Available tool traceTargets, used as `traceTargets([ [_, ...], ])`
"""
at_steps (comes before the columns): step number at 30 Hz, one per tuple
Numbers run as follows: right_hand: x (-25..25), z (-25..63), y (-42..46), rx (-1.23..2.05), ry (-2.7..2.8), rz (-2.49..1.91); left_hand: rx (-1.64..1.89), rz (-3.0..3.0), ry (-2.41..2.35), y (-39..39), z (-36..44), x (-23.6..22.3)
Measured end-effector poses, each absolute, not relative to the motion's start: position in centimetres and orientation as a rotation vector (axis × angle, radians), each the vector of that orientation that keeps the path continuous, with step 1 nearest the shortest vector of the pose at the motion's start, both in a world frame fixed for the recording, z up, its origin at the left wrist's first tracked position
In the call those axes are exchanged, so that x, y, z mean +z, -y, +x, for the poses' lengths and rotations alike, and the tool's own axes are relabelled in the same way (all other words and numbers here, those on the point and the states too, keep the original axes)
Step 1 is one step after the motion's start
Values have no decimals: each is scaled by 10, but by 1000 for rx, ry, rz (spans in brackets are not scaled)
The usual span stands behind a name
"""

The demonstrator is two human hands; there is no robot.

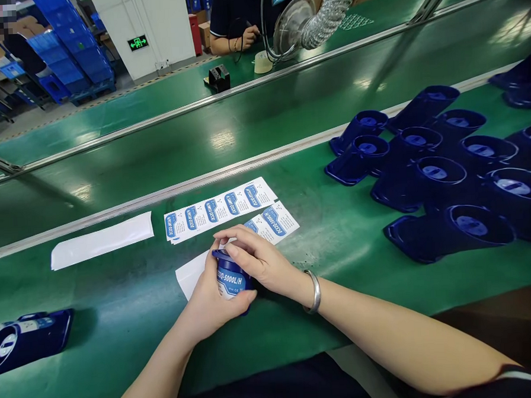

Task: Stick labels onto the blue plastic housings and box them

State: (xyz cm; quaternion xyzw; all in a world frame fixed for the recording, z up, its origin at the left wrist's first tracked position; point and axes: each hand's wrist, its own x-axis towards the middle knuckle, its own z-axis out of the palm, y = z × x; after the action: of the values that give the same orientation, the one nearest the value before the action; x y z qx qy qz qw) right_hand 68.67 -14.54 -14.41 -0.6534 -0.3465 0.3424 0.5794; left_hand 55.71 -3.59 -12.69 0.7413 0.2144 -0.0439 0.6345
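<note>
Left hand (pixel 214 304): fingers grip blue housing (pixel 230 281). Right hand (pixel 269 259): fingers bent over it, grip indeterminate. Label sheet (pixel 221 209): housing's 12 o'clock.

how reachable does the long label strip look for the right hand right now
Likely yes: the long label strip lies just beyond the right hand with nothing standing between, though that hand is at the blue part.

Our left hand (pixel 208 303) curls in a grip; our right hand (pixel 265 261) arches beside it; our bare forearms (pixel 387 320) angle inward.
</note>
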Motion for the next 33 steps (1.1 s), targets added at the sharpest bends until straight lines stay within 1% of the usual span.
traceTargets([
  [3,-144,689,146,852,733,-1523,-70,1483,-449,34,556,-133],
  [7,-142,690,147,898,712,-1512,-27,1076,-600,33,556,-138],
  [12,-139,688,147,937,740,-1510,-29,999,-644,32,557,-138],
  [16,-140,686,147,921,757,-1511,-23,1115,-553,33,557,-139],
  [20,-142,684,147,925,764,-1535,-27,1382,-462,33,558,-142],
  [25,-144,680,147,857,808,-1569,-58,1696,-512,34,559,-136],
  [30,-145,678,147,797,848,-1574,-85,1740,-587,40,560,-130],
  [33,-144,680,148,813,803,-1572,-88,1653,-552,39,560,-132],
])
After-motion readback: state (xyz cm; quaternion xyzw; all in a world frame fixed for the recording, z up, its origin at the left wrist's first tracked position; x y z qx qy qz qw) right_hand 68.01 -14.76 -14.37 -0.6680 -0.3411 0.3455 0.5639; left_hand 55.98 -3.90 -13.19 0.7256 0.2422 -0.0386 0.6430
